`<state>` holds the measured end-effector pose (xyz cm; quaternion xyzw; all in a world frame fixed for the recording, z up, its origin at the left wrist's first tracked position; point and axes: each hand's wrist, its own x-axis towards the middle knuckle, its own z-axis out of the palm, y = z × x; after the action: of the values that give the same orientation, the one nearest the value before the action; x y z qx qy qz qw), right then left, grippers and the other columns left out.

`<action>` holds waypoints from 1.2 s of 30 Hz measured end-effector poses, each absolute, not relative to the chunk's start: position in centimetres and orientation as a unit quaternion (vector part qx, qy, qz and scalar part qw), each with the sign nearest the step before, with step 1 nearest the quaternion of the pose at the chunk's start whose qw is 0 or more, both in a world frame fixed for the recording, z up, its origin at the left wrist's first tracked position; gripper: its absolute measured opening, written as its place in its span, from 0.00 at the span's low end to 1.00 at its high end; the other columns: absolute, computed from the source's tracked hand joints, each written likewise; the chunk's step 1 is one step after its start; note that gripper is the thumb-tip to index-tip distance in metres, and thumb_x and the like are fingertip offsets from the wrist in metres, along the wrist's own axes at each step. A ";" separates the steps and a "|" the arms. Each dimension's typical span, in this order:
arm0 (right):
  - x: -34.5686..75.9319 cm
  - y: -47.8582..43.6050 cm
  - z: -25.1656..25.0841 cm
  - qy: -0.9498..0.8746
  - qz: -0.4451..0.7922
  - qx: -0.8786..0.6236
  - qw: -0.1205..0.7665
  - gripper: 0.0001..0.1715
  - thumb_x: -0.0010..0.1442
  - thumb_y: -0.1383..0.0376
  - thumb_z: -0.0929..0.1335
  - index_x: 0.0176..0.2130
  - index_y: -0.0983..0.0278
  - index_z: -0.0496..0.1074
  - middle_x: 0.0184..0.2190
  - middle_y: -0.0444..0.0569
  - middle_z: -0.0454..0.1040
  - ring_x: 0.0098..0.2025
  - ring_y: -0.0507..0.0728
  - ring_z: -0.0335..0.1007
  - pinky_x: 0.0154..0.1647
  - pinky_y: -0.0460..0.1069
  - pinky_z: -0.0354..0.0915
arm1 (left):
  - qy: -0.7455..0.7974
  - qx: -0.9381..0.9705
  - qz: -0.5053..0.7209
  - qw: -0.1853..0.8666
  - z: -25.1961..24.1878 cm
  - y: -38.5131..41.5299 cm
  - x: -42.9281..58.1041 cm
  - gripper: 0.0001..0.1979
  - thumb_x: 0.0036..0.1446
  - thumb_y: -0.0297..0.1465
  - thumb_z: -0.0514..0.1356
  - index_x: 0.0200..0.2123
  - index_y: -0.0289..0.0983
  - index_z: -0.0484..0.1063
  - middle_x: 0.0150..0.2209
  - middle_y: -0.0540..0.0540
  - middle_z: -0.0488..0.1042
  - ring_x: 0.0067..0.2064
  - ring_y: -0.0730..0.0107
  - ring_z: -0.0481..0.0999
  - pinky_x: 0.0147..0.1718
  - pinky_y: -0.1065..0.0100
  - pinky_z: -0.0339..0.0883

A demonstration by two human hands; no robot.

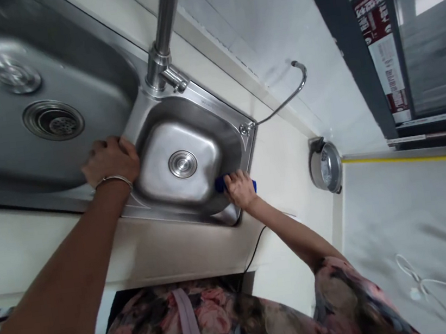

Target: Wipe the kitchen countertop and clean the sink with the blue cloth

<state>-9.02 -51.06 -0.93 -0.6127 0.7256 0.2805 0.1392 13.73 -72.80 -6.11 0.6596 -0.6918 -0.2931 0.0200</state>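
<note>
While clenched on blue cloth (pixel 225 182), right hand (pixel 241 189) fingers inside steel sink (pixel 196 121).

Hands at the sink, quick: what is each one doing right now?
Left hand: rests on the ridge between the two sink bowls, holding nothing.
Right hand: closed on a blue cloth at the small bowl's edge.

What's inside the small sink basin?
The small basin holds only its closed drain plug. The right hand presses a blue cloth on its rim, mostly hidden.

Small basin (pixel 186 139) right of large basin (pixel 17 134), faucet (pixel 162 49) behind between them, pot (pixel 325 167) on counter (pixel 288 164) farther right.
</note>
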 end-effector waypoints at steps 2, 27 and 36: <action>-10.3 -54.5 -1.7 0.723 0.290 -0.617 0.112 0.13 0.68 0.66 0.65 0.49 0.69 0.74 0.47 0.65 0.77 0.52 0.68 0.67 0.51 0.61 0.64 | -0.688 0.666 -0.288 0.017 -6.2 -72.7 13.7 0.29 0.70 0.41 0.42 0.58 0.29 0.72 0.58 0.25 0.72 0.56 0.34 0.75 0.51 0.36 0.69; -15.3 -62.7 -10.2 0.722 0.254 -0.627 0.146 0.24 0.67 0.75 0.60 0.53 0.67 0.78 0.61 0.63 0.73 0.69 0.66 0.59 0.70 0.66 0.52 | -0.686 0.679 -0.260 -0.033 -6.8 -73.1 14.0 0.29 0.69 0.44 0.41 0.58 0.39 0.73 0.57 0.31 0.74 0.55 0.37 0.76 0.50 0.40 0.71; -10.9 -59.0 -9.8 0.738 0.337 -0.554 0.189 0.23 0.61 0.67 0.70 0.55 0.70 0.77 0.59 0.70 0.72 0.63 0.72 0.63 0.66 0.71 0.55 | -0.679 0.677 -0.284 -0.026 -5.9 -73.2 13.8 0.29 0.68 0.43 0.42 0.59 0.35 0.73 0.59 0.29 0.73 0.57 0.34 0.74 0.51 0.37 0.70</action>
<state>-10.92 -59.04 -9.78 -0.5535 0.7380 0.3365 0.1893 13.84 -73.20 -5.94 0.6768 -0.6786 -0.2843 -0.0258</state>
